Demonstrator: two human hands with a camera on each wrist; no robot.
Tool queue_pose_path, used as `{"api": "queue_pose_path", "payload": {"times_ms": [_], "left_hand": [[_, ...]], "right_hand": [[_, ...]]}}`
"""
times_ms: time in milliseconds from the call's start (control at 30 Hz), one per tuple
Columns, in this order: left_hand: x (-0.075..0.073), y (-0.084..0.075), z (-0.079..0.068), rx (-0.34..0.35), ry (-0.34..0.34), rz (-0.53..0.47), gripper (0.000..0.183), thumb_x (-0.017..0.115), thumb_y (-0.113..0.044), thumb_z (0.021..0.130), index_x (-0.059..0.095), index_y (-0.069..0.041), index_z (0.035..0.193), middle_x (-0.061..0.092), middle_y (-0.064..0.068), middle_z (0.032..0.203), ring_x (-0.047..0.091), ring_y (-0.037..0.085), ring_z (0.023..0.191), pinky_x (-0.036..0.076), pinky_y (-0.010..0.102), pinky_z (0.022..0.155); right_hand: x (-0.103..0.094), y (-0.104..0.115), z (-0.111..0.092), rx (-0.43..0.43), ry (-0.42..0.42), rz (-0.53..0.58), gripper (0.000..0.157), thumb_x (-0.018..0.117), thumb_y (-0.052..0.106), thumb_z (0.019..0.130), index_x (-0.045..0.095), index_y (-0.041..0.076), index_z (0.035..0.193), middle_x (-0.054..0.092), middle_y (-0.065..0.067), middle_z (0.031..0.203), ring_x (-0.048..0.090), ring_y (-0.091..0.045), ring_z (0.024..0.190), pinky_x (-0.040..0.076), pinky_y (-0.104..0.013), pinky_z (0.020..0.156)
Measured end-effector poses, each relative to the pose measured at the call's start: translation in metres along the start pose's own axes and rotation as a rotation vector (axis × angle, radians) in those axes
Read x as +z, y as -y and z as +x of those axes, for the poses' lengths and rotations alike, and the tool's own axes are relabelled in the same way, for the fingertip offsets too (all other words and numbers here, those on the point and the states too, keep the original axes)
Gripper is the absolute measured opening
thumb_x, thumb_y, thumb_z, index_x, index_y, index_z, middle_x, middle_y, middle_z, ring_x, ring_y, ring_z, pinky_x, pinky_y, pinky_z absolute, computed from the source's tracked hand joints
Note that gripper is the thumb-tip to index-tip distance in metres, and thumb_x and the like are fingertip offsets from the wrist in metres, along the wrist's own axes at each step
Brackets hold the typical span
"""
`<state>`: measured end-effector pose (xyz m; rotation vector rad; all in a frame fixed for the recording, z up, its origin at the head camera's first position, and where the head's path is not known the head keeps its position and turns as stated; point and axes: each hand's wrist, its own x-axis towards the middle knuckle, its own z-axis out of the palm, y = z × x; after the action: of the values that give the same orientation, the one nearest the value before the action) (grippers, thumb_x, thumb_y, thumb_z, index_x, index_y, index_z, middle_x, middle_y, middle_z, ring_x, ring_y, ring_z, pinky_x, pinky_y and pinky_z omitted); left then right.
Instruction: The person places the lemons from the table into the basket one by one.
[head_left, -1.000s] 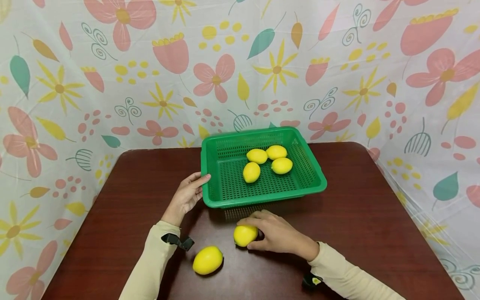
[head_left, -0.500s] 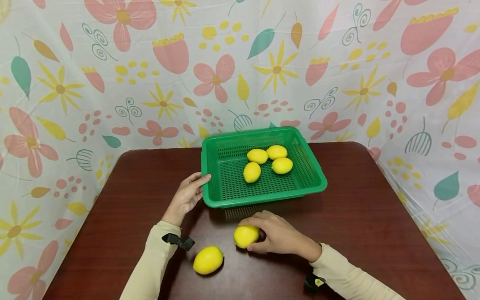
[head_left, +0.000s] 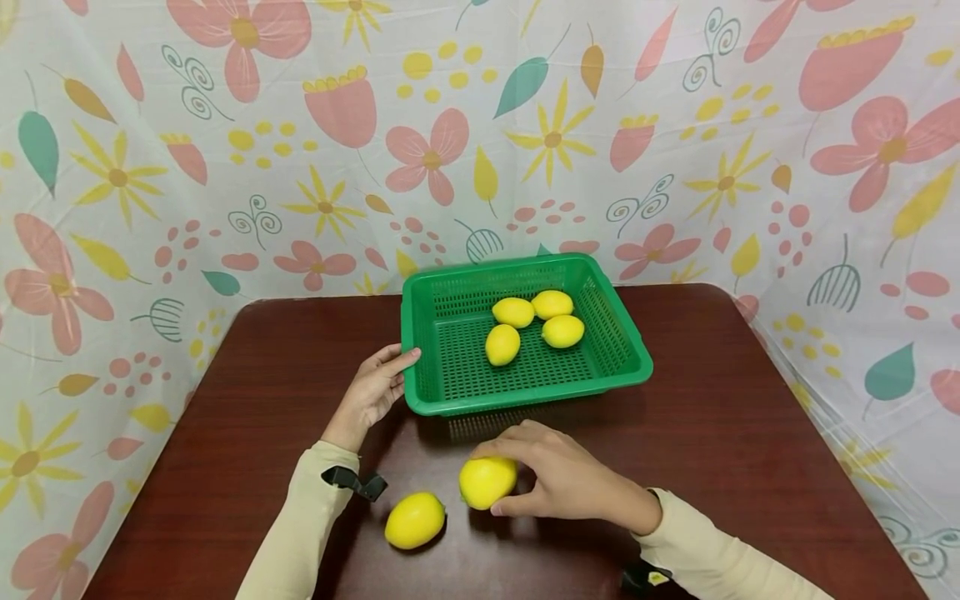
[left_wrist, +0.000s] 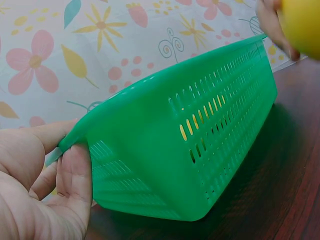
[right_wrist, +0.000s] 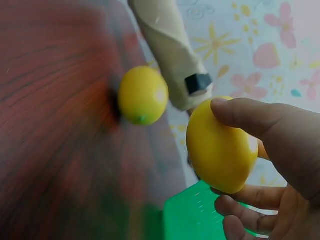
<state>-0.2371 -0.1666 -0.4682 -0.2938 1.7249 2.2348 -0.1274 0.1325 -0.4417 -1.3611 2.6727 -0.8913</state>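
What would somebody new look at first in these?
Probably the green, rectangular plastic basket, mid-picture in the head view, with four oval yellow lemons inside. Then maybe the oval yellow lemon in the person's right grip, nearer the viewer. Behind hangs a white sheet with pink and yellow flowers.

The basket [left_wrist: 140, 155] looks smooth plastic, the table [head_left: 712, 433] glossy wood, the lemons [head_left: 415, 521] shiny, the backdrop [head_left: 450, 225] creased cloth

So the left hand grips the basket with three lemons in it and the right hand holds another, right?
Not quite: the head view shows four lemons in the basket, not three. The left hand does grip it, and the right hand holds another lemon.
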Motion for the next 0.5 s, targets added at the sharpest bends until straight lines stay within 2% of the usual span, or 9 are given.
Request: {"api": "queue_pose_path", "payload": {"times_ms": [267, 500], "left_hand": [[0.002, 0.0, 0.001, 0.006, 0.002, -0.013, 0.027, 0.068, -0.021, 0.101, 0.056, -0.014, 0.123, 0.054, -0.005, 0.089, 0.042, 0.008, 0.065, 0.04, 0.023, 0.063], [0.0, 0.001, 0.001, 0.004, -0.009, -0.015, 0.026, 0.069, -0.021, 0.1, 0.056, -0.015, 0.121, 0.053, -0.005, 0.089, 0.042, 0.008, 0.064, 0.038, 0.023, 0.061]], "right_hand": [[-0.03, 0.018, 0.004, -0.047, 0.013, -0.009, 0.051, 0.082, 0.05, 0.085, 0.066, 0.032, 0.13, 0.067, 0.019, 0.116, 0.056, -0.005, 0.1, 0.049, -0.028, 0.083], [-0.056, 0.018, 0.017, -0.095, 0.041, -0.037, 0.053, 0.082, 0.05, 0.085, 0.067, 0.027, 0.131, 0.068, 0.016, 0.118, 0.061, -0.006, 0.105, 0.05, -0.033, 0.089]]}}
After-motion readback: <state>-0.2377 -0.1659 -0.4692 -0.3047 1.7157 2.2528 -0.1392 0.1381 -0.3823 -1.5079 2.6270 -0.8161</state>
